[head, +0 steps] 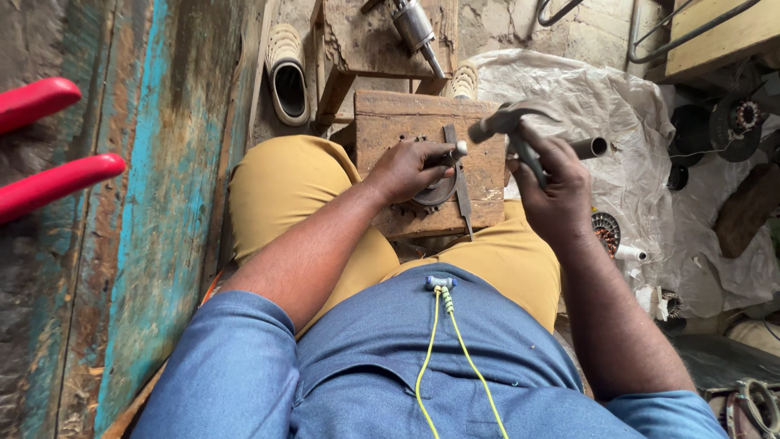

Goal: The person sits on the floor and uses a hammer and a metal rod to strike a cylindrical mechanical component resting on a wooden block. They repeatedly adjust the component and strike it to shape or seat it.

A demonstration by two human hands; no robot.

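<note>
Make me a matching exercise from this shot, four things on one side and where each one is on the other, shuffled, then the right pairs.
Things:
1. hammer
2. metal punch
3. round metal part
4. red handles

Places:
A. on the wooden block
B. in the right hand
C. at the far left edge
D. in the left hand

Pairs: 1-B, 2-D, 3-A, 4-C

Grey claw hammer (510,130) raised, metal punch (457,151) upright on round part (436,193), wooden block (382,122)
</note>
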